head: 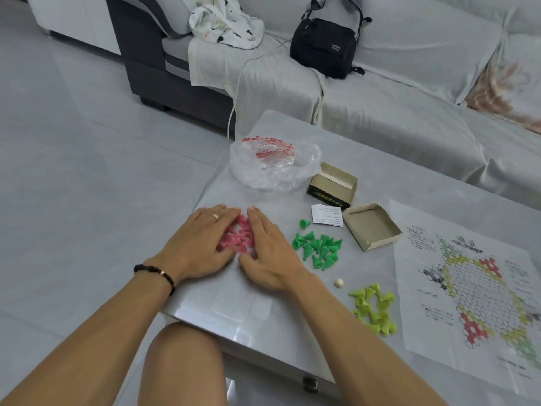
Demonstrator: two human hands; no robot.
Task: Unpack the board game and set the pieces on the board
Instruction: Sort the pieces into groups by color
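A grey sofa [395, 92] draped in pale covers is seen across the top of the frame, with a black shoulder bag [323, 48] and a white patterned cloth bag [225, 24] set on it. Below it, a glossy grey counter [366, 177] fills the centre and right.

At centre left, a pile of pink cone-shaped pieces [237, 237] is enclosed between the left hand [199, 246] and the right hand [268, 253]. Both hands are laid palm-down with fingers straight and close together, pressed against the sides of the pile; nothing is gripped. A ring and a dark bracelet are worn on the left.

Just right of the hands a heap of green pieces [317, 249] is seen, and lower right a heap of yellow-green pieces [374, 312], with a small pale die [339, 283] between the two heaps. The paper game board [474, 291], printed with a hexagonal grid, is spread at the right edge, bare of pieces.

Above centre lie a crumpled clear plastic bag [272, 165], an open cardboard box tray [333, 183], its lid [371, 225] and a small white slip [327, 215].
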